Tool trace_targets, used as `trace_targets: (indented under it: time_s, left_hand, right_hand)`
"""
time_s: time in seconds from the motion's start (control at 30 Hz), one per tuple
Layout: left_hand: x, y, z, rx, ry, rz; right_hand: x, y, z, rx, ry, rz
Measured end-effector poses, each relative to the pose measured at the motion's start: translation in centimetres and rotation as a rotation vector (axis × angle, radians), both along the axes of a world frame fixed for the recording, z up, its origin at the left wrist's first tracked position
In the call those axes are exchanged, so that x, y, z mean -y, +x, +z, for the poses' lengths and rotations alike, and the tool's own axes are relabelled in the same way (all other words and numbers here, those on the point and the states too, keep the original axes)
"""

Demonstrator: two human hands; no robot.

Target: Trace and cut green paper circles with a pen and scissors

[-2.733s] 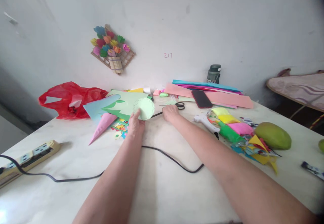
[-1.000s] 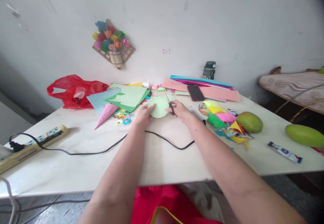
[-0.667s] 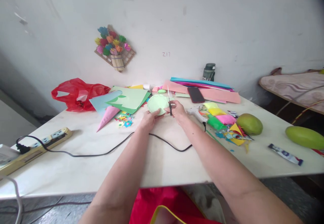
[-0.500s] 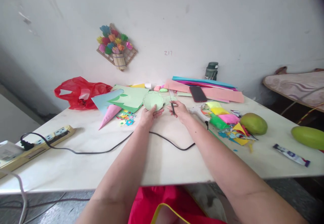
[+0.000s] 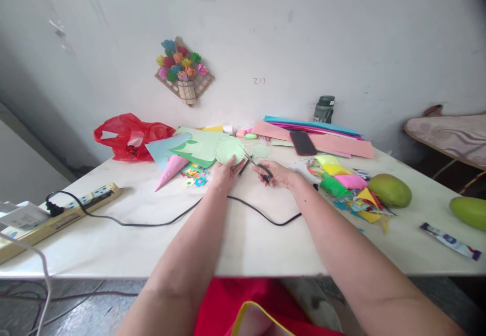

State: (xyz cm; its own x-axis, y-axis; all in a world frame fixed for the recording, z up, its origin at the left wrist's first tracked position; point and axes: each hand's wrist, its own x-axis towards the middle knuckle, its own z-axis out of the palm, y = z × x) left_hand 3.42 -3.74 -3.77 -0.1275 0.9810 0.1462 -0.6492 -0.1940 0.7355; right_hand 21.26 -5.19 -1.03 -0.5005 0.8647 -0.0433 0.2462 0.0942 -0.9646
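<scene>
My left hand point(image 5: 225, 173) pinches the lower edge of a pale green paper disc point(image 5: 229, 149) with a scalloped outline drawn on it. Black-handled scissors point(image 5: 265, 170) are in my right hand point(image 5: 278, 174), their blades pointing up and left at the disc's right edge. Whether the blades touch the paper is hard to tell. A black pen point(image 5: 245, 166) lies on the table between my hands. Behind the scissors is another pale green scalloped piece point(image 5: 261, 151). Green sheets point(image 5: 203, 142) and a pink paper cone point(image 5: 171, 171) are left of the disc.
On the right are a phone point(image 5: 302, 143), coloured clay packets point(image 5: 334, 174), paper scraps, green fruit point(image 5: 390, 191) and a tube point(image 5: 450, 241). A red bag point(image 5: 132, 136) and a power strip point(image 5: 64, 216) are on the left. A black cable point(image 5: 261, 216) crosses the table before my hands.
The scissors have turned from nearly upright to slanting left, with their blades now at the disc's right edge. The view has shifted slightly, and the pen shows more clearly.
</scene>
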Motion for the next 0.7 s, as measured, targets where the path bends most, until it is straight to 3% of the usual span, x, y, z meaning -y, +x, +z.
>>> trace_targets:
  time_s: [0.4,0.7]
  left_hand:
    - [0.0,0.46,0.2,-0.15,-0.101,-0.056]
    - [-0.11,0.76,0.21,-0.124,-0.08,-0.047]
  right_hand:
    - [-0.62,-0.35,-0.74,0.009,0.004,-0.012]
    - [-0.35,-0.61,-0.57,0.019,0.008,-0.02]
